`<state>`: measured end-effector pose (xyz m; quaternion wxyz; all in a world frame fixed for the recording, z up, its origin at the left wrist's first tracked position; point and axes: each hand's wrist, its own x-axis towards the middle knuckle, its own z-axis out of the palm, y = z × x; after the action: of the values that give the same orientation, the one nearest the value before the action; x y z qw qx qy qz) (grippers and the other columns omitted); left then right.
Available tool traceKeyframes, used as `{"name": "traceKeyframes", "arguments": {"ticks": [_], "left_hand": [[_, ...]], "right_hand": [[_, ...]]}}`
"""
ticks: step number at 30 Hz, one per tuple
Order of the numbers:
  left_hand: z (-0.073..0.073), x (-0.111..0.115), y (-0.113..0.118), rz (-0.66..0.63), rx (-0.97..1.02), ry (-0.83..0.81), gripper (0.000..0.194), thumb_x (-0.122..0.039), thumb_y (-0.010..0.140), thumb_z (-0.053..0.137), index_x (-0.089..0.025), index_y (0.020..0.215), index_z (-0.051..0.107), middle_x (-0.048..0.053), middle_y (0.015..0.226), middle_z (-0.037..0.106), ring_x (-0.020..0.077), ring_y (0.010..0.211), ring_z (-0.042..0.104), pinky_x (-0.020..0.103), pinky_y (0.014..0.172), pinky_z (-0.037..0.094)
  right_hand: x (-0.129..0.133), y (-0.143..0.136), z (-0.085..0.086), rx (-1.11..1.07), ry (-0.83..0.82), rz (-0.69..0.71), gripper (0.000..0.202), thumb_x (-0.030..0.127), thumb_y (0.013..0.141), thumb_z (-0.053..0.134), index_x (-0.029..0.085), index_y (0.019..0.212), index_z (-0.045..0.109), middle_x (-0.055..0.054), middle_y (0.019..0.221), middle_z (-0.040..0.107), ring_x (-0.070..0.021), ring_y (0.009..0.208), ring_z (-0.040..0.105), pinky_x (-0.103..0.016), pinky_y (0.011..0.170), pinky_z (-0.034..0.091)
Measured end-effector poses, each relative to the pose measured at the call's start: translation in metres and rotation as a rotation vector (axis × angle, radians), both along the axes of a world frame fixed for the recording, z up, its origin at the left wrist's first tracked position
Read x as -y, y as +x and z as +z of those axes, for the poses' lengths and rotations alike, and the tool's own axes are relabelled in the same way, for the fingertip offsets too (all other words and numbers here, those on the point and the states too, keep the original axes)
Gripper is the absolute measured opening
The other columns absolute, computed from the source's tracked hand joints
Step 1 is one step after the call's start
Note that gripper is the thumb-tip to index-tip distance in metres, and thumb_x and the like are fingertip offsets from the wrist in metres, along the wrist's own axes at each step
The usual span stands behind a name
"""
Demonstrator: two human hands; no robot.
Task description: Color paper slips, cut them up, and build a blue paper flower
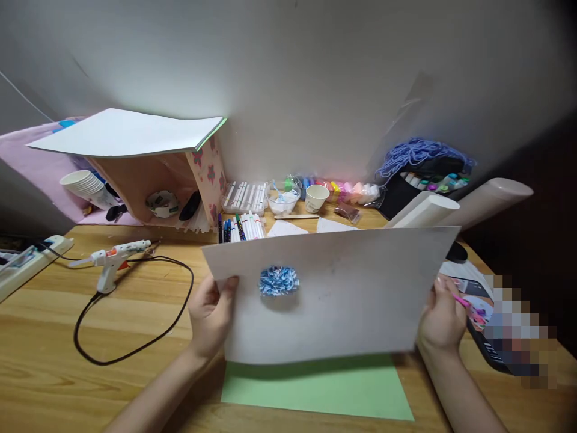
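Observation:
A white sheet of paper (351,300) is held up and tilted towards me, above the table. My left hand (214,313) pinches its left edge, thumb on the face in view. At the right edge my right hand (442,316) is closed on the same sheet, most of its fingers hidden. A slim pink object (464,302) shows beside the right hand; whether it is held, I cannot tell. On the left half of the sheet sits a fluffy blue-and-white clump (278,281). A green sheet (315,388) lies flat on the table underneath.
A glue gun (110,258) with a looped black cord lies left, near a power strip (33,264). Behind stand an open box (210,174), markers (246,227), a paper cup (317,197) and a plastic bowl (283,197). White rolls (426,210) lean at right.

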<state>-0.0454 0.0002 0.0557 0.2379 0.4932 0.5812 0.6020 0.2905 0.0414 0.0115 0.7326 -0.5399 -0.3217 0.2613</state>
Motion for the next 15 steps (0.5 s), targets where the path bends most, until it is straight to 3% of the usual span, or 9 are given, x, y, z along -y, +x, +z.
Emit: {"name": "traceKeyframes", "arguments": {"ticks": [3, 7, 11, 15], "left_hand": [[-0.01, 0.001, 0.007, -0.165, 0.217, -0.31, 0.035, -0.049, 0.08, 0.06, -0.015, 0.09, 0.062, 0.003, 0.074, 0.067, 0.0139, 0.06, 0.058, 0.021, 0.052, 0.045], [-0.036, 0.006, 0.008, -0.275, 0.27, -0.557, 0.044, -0.052, 0.08, 0.059, -0.013, 0.1, 0.06, 0.008, 0.091, 0.069, 0.0203, 0.077, 0.063, 0.028, 0.066, 0.05], [-0.052, 0.006, 0.006, -0.275, 0.07, -0.629, 0.046, -0.056, 0.08, 0.055, -0.013, 0.096, 0.06, 0.009, 0.092, 0.069, 0.0248, 0.085, 0.062, 0.032, 0.072, 0.048], [-0.056, -0.003, -0.002, -0.259, -0.057, -0.611, 0.048, -0.055, 0.079, 0.055, -0.014, 0.104, 0.058, 0.011, 0.099, 0.068, 0.0265, 0.089, 0.063, 0.036, 0.077, 0.049]], "right_hand": [[0.0, 0.005, 0.003, 0.03, -0.096, -0.03, 0.015, 0.037, 0.074, 0.06, 0.022, 0.072, 0.064, 0.0, 0.068, 0.059, -0.0161, 0.064, 0.055, -0.028, 0.054, 0.043], [-0.004, 0.013, -0.003, 0.009, -0.107, 0.094, 0.016, 0.037, 0.077, 0.058, 0.022, 0.077, 0.062, 0.0, 0.072, 0.062, -0.0133, 0.059, 0.055, -0.026, 0.054, 0.044], [-0.004, 0.02, -0.01, 0.252, -0.178, 0.229, 0.018, 0.037, 0.084, 0.053, 0.021, 0.086, 0.062, -0.002, 0.083, 0.064, -0.0127, 0.064, 0.056, -0.027, 0.062, 0.047], [-0.002, 0.019, -0.014, 0.665, -0.365, 0.389, 0.025, 0.038, 0.09, 0.045, 0.021, 0.098, 0.062, -0.005, 0.093, 0.066, -0.0177, 0.076, 0.059, -0.032, 0.071, 0.048]]}}
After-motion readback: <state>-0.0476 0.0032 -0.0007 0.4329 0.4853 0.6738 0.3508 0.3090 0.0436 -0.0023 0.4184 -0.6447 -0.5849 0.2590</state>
